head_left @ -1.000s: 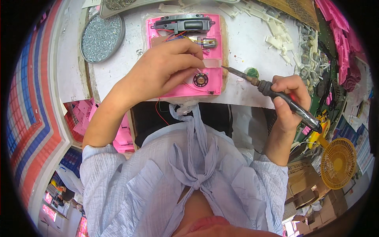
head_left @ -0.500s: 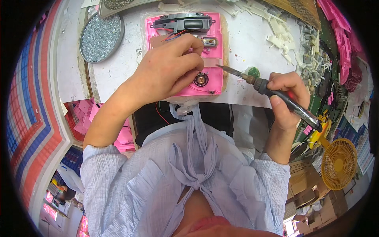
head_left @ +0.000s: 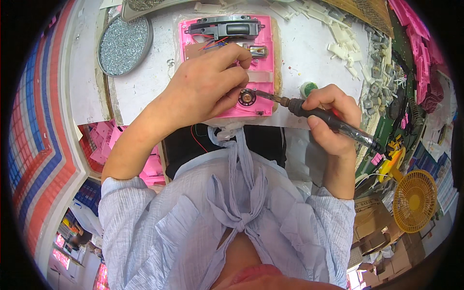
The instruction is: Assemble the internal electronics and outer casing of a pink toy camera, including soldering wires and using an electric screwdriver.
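A pink plastic housing (head_left: 267, 77) lies in front of me, with a black part (head_left: 237, 30), red and blue wires (head_left: 212, 44) and a small round speaker (head_left: 247, 97) inside. My left hand (head_left: 212, 82) rests over its left half, fingers bent and drawn together beside the speaker. Whatever those fingertips pinch is hidden. In my right hand (head_left: 336, 118) is a soldering iron (head_left: 316, 113), gripped like a pen from the right. Its metal tip reaches the upper right edge of the speaker.
A round dish of small screws (head_left: 124, 46) stands at the left. Close to the iron is a small container with green on it (head_left: 308, 89). White plastic parts (head_left: 340, 36) and grey pieces (head_left: 374, 92) lie at the right. A yellow fan (head_left: 414, 200) stands lower right.
My right hand has brought the soldering iron left and down, from above the housing's right edge to the speaker. The left hand has stayed almost still.
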The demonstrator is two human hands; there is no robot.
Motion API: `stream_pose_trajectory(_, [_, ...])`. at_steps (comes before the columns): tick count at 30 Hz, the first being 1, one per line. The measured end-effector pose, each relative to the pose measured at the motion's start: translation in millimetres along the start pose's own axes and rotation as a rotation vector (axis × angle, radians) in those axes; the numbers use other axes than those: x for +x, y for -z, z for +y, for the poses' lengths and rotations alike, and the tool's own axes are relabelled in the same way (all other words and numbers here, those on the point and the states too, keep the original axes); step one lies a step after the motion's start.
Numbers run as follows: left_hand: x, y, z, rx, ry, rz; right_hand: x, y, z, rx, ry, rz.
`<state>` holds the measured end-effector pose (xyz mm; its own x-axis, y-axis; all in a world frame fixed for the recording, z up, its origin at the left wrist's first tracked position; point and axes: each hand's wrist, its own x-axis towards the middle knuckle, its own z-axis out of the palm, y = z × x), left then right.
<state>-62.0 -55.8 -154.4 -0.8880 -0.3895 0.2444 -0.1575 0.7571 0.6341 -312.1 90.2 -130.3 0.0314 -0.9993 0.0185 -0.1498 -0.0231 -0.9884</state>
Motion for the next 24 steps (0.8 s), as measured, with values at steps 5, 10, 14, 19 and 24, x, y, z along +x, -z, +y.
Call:
stream_pose_trajectory(5, [0, 0, 0, -0.007, 0.002, -0.024, 2, -2, 0, -0.006, -0.024, -0.006])
stream_pose_trajectory(10, [0, -1, 1, 0.001, -0.007, -0.006, 4, 1, -1, -0.057, 0.002, -0.044])
stream_pose_trajectory(14, [-1, 0, 0, 0.005, -0.019, 0.010, 2, -3, 1, -0.075, 0.053, -0.023])
stream_pose_trajectory(19, [-4, 3, -3, -0.007, 0.001, -0.025, -27, 17, -6, -0.076, 0.088, 0.221])
stream_pose_trajectory(24, [2, 11, -2, 0.032, -0.038, -0.051, -104, 90, -6, 0.191, 0.173, 0.847])
